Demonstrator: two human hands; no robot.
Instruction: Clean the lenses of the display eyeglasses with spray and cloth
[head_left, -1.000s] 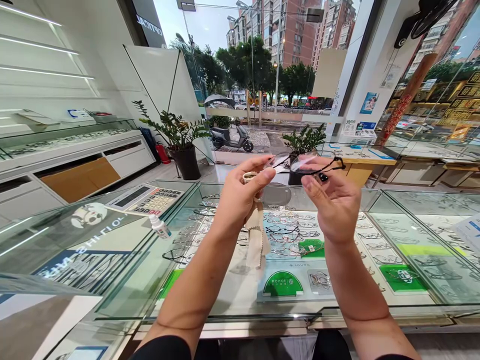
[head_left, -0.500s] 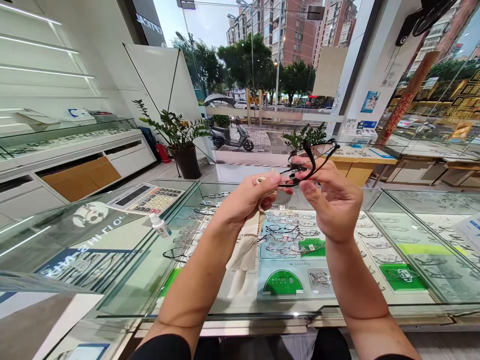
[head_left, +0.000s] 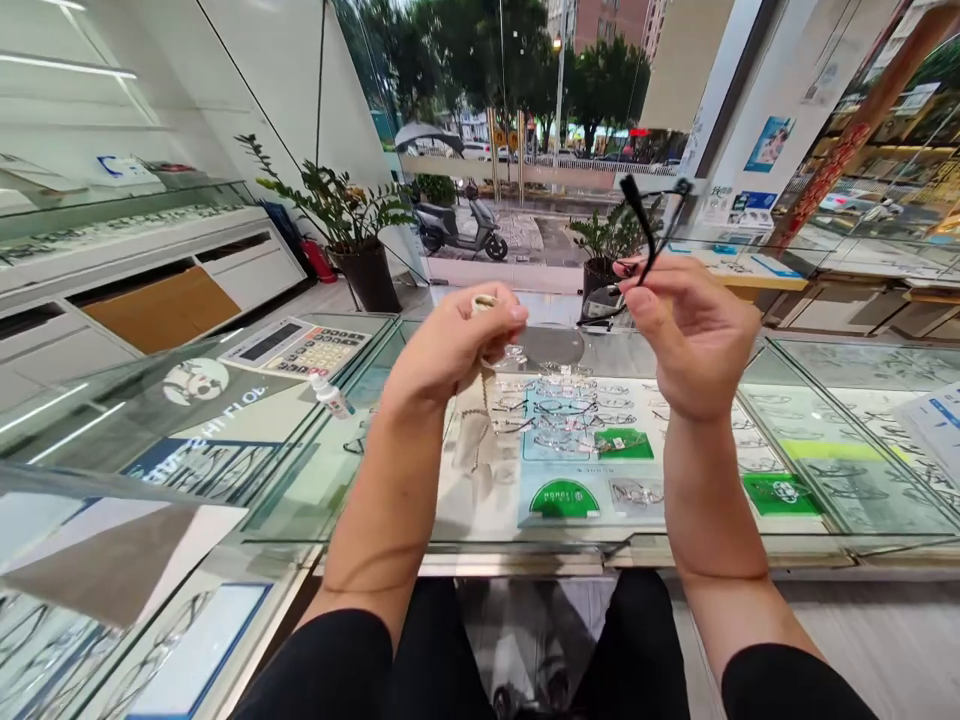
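Observation:
Dark-framed eyeglasses are pinched between the thumb and fingers of my right hand, raised above the glass counter. One temple sticks up, and a lens shows below the fingers. To the left, my left hand is closed around a pale cleaning cloth, which hangs down below the fist and has a zigzag edge. My two hands are apart, and the cloth does not touch the glasses.
Below me is a glass display case with rows of eyeglasses inside. On its left part are a calculator and a small white spray bottle. Potted plants stand beyond, before a window.
My hands have moved apart: the left one with the cloth went left, away from the glasses, while the right carried the glasses slightly right. The view has tilted down.

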